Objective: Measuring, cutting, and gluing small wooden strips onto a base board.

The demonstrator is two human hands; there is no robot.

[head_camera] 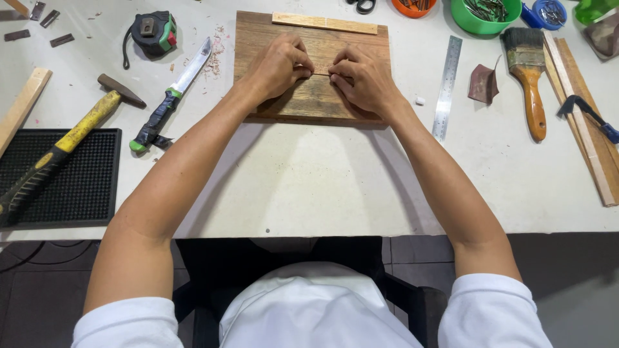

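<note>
A brown wooden board (258, 32) lies flat on the white table, and both my hands rest on it. My left hand (278, 64) and my right hand (364, 78) meet fingertip to fingertip over a small thin wooden piece (320, 67), pinching it between them. Most of that piece is hidden under my fingers. A light wooden strip (324, 24) lies along the board's far edge.
Left of the board lie a knife (173, 95), a yellow-handled hammer (71, 135) on a black rubber mat (71, 193), and a tape measure (153, 31). To the right are a steel ruler (447, 87), a paintbrush (530, 77), wooden slats (590, 129) and bowls of nails (485, 13).
</note>
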